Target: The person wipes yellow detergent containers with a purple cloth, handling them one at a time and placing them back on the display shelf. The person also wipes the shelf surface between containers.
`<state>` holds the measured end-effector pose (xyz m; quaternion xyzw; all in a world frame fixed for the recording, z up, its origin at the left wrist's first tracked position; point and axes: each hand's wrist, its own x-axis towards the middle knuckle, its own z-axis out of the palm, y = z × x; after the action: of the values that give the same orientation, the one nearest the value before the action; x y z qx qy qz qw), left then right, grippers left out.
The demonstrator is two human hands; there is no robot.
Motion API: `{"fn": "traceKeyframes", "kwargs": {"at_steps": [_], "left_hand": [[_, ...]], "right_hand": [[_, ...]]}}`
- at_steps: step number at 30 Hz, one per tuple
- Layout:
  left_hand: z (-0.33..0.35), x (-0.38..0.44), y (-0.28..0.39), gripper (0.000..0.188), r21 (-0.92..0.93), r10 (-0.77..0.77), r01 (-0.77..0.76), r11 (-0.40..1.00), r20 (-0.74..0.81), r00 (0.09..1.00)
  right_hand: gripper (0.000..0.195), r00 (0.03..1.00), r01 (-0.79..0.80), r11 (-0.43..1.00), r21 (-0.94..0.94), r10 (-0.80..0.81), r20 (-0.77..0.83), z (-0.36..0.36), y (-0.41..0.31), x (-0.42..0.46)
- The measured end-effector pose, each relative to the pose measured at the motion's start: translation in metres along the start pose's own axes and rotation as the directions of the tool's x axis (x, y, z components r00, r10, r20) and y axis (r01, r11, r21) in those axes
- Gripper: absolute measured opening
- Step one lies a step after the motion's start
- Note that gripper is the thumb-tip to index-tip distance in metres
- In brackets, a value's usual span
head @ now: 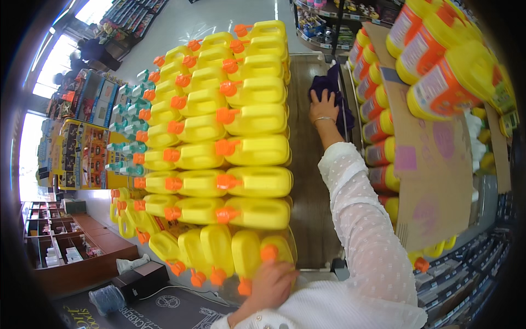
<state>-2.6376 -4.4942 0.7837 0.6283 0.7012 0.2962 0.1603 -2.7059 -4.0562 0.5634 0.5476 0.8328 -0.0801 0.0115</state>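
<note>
My right hand (324, 107) lies with spread fingers on a bunched dark purple cloth (344, 103), pressing it to the brown wood-look shelf top (310, 172). A thin bracelet circles that wrist. My left hand (273, 283), slightly blurred, is low in the view beside the orange cap (269, 252) of a yellow jug. Its fingers are bent; whether they touch the cap is unclear. Left of the shelf strip stand rows of yellow plastic jugs (257, 151) with orange caps or pump heads, packed tightly with handles upward.
More yellow-orange jugs (450, 82) stand at right on a cardboard sheet (435, 177), over another row of bottles (376, 127). Teal-topped bottles (127, 127) are beyond the jugs. A dark mat (164, 306) and a black box (141, 279) lie lower left. People (92, 51) are far off.
</note>
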Motion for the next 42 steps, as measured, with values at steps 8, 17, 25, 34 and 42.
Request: {"fn": "traceKeyframes", "kwargs": {"at_steps": [8, 17, 25, 34, 42], "left_hand": [[0.01, -0.009, -0.009, 0.023, -0.008, 0.136, -0.138, 0.99, -0.139, 0.981], [0.024, -0.023, -0.012, 0.02, 0.042, 0.226, -0.224, 0.974, -0.317, 0.921], [0.024, -0.025, -0.004, 0.022, 0.018, 0.181, -0.186, 0.982, -0.334, 0.925], [0.032, -0.105, 0.0, 0.047, -0.228, -0.128, 0.024, 0.973, -0.452, 0.883], [0.068, -0.092, 0.012, 0.074, -0.175, -0.234, 0.189, 0.966, -0.287, 0.929]], "right_hand": [[0.044, 0.942, 0.324, 0.938, 0.126, -0.332, 0.05, 0.005, 0.034, -0.229], [0.023, 0.825, 0.38, 0.874, 0.302, -0.468, 0.317, -0.01, 0.09, -0.485], [0.025, 0.964, 0.256, 0.949, 0.183, -0.264, 0.019, 0.025, 0.082, -0.376], [0.032, 0.949, -0.283, -0.425, 0.86, -0.253, 0.187, -0.113, 0.051, -0.385], [0.037, 0.899, 0.338, 0.13, 0.932, -0.339, -0.279, -0.075, 0.016, -0.447]]}}
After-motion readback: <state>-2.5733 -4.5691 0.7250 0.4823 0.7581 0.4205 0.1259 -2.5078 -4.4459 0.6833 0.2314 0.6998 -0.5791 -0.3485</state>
